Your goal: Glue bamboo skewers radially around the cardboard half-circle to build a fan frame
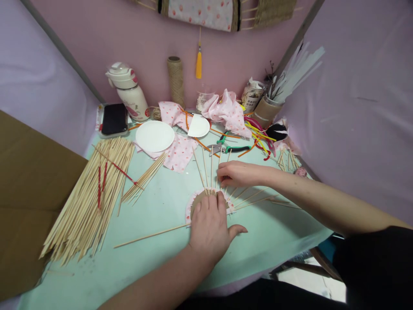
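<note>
Presses the half-disc [194,211] flat on the table [155,271] with the left hand [209,226], using fingers laid nearly side by side and thumb spread wide. Covers its middle, leaving pink rim showing either side. Curls the right hand [234,173] in among the sticks [212,165], just beyond the fingertips; cannot tell whether clamped on one or only touching. Points the curve away from the body, with long axis roughly left to right, fanning sticks outward.

Can lbl [249,102]: Chinese chars, illegible
</note>
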`<move>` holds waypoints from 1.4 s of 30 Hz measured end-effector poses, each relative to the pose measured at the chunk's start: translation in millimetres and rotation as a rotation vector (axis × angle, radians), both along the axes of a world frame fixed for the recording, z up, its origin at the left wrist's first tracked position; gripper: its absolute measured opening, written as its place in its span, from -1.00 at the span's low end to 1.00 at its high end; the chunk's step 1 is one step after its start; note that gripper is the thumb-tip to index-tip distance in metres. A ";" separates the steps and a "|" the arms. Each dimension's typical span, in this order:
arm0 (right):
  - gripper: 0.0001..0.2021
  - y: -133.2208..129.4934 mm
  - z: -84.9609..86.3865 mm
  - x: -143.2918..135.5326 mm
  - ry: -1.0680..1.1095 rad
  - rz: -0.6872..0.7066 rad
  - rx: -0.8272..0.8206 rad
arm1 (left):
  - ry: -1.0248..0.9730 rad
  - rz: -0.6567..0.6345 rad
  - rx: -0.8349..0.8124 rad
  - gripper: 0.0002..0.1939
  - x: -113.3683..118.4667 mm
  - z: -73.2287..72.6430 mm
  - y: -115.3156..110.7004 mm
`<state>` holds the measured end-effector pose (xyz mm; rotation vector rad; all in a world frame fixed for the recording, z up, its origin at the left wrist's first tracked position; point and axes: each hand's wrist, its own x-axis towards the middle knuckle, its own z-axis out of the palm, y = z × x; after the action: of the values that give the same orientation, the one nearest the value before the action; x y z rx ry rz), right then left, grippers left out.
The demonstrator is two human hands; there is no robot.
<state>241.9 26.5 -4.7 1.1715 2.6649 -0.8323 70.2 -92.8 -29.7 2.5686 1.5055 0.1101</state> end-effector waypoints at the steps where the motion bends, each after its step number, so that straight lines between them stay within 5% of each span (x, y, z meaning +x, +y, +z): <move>1: -0.95 0.1 0.0 -0.3 -0.003 -0.001 0.002 | -0.004 0.000 0.003 -0.02 0.0 0.3 0.4; 42: -0.90 2.2 6.0 -8.0 -0.117 0.023 0.043 | 0.031 -0.022 0.058 -0.04 2.4 -2.4 -7.2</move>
<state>233.9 28.6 1.4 1.1588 2.6081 -0.6841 72.6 -100.0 -32.1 2.6427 1.5063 0.1127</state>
